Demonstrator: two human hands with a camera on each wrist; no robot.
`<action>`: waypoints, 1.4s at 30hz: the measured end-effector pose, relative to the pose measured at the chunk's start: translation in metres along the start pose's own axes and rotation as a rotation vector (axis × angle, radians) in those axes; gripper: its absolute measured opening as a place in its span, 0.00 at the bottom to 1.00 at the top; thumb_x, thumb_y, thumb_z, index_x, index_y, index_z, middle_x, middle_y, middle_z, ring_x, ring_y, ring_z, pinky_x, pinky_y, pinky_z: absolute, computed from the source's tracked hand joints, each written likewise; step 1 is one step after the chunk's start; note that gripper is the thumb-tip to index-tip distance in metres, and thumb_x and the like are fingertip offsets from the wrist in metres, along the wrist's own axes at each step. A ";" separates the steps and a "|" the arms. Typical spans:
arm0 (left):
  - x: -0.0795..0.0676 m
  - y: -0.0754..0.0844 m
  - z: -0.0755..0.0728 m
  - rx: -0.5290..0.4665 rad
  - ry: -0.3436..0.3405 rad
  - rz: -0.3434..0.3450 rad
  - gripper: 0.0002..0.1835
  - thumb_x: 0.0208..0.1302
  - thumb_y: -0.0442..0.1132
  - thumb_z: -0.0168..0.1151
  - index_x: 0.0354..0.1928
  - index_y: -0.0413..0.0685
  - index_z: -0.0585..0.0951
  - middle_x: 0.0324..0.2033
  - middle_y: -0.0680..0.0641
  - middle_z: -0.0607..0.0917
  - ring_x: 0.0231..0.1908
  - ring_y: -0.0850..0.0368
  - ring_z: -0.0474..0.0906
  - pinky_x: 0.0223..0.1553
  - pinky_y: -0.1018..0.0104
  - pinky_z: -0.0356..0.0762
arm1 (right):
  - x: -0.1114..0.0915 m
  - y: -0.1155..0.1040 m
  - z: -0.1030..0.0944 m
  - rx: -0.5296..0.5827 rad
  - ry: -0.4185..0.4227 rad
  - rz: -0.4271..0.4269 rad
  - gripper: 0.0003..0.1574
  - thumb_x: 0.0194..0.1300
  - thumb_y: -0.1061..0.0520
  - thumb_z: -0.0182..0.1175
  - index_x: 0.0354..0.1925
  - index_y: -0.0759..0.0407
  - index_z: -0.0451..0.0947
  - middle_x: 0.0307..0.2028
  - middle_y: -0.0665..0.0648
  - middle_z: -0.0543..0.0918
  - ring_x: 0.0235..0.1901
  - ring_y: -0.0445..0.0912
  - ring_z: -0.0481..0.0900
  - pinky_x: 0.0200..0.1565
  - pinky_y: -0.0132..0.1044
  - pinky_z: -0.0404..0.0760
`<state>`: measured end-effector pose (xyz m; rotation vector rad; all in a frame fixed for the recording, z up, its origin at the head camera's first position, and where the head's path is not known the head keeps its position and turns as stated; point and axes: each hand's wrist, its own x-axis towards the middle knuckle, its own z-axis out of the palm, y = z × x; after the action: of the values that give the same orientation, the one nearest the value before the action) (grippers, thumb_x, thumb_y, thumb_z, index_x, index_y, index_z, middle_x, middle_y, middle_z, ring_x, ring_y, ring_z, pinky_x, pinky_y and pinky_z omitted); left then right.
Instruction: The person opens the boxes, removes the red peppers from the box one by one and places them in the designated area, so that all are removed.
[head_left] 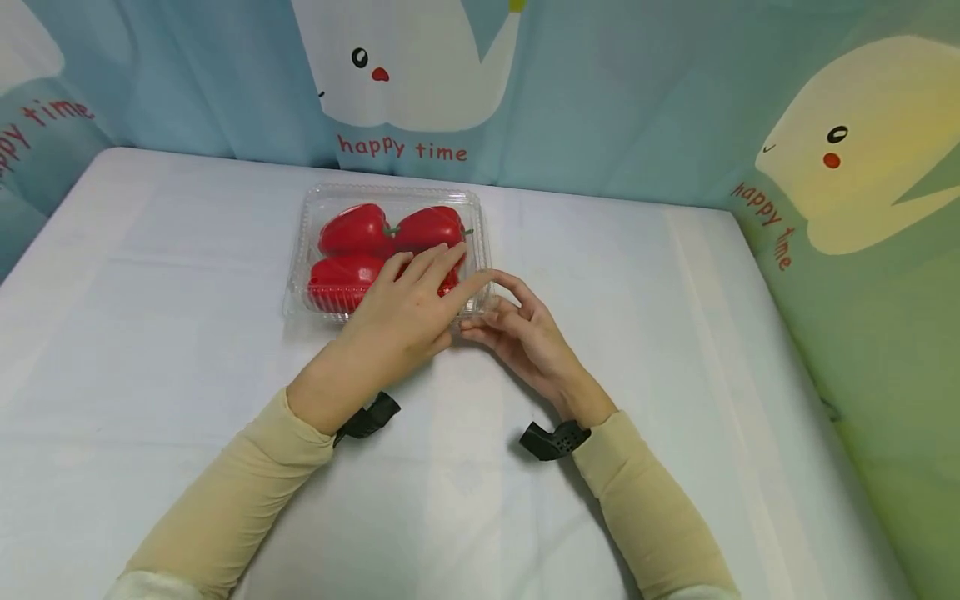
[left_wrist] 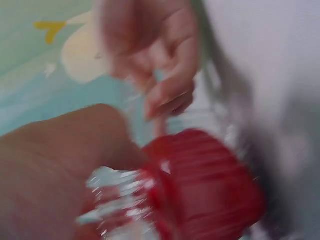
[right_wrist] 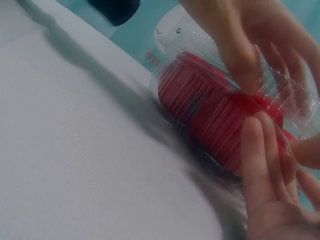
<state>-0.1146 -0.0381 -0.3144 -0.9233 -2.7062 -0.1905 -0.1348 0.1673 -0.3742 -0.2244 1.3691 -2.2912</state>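
Note:
A clear plastic clamshell box [head_left: 324,195] stands toward the back of the table with several red bell peppers [head_left: 356,232] inside, some showing green stems. My left hand [head_left: 408,308] lies across the front right part of its lid, fingers spread and mostly straight. At the front right corner, my right hand [head_left: 528,337] pinches the box's rim between thumb and curled fingers. The right wrist view shows the right fingertips [right_wrist: 253,132] against the box's side. Whether the lid is fastened there cannot be told. The left wrist view is blurred, with a red pepper [left_wrist: 215,185] behind the plastic.
A white cloth covers the table [head_left: 187,358]. Behind it hangs a blue curtain [head_left: 615,100] with whale prints, and a green part hangs along the right side. Each wrist carries a black camera mount [head_left: 555,440].

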 end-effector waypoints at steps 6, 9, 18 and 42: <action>-0.004 -0.017 -0.021 -0.082 -0.279 -0.169 0.50 0.56 0.43 0.73 0.77 0.61 0.55 0.76 0.38 0.54 0.76 0.33 0.46 0.69 0.25 0.48 | -0.002 0.000 -0.001 0.008 -0.008 0.011 0.35 0.70 0.72 0.43 0.71 0.54 0.55 0.35 0.55 0.80 0.42 0.50 0.86 0.54 0.42 0.84; -0.008 -0.022 -0.026 -0.092 -0.325 -0.225 0.51 0.57 0.41 0.72 0.78 0.60 0.53 0.77 0.36 0.51 0.76 0.31 0.44 0.68 0.22 0.46 | -0.002 -0.001 0.000 0.006 -0.014 0.019 0.34 0.71 0.71 0.42 0.70 0.52 0.55 0.34 0.55 0.79 0.42 0.50 0.87 0.54 0.41 0.84; -0.010 -0.038 -0.033 -0.117 -0.379 -0.364 0.55 0.54 0.35 0.70 0.79 0.60 0.48 0.78 0.35 0.45 0.76 0.28 0.34 0.62 0.15 0.36 | 0.000 -0.004 -0.001 0.004 -0.037 0.031 0.31 0.69 0.73 0.41 0.66 0.51 0.57 0.31 0.55 0.77 0.42 0.52 0.87 0.52 0.41 0.85; -0.012 -0.044 -0.032 -0.084 -0.166 -0.377 0.54 0.49 0.29 0.72 0.76 0.56 0.53 0.70 0.35 0.65 0.68 0.32 0.60 0.48 0.26 0.69 | 0.001 -0.021 0.008 -0.250 0.151 0.080 0.24 0.66 0.71 0.47 0.57 0.54 0.59 0.32 0.54 0.76 0.29 0.45 0.85 0.26 0.30 0.80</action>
<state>-0.1258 -0.0868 -0.2886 -0.4567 -3.0271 -0.3160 -0.1386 0.1689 -0.3522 -0.0745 1.7100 -2.1046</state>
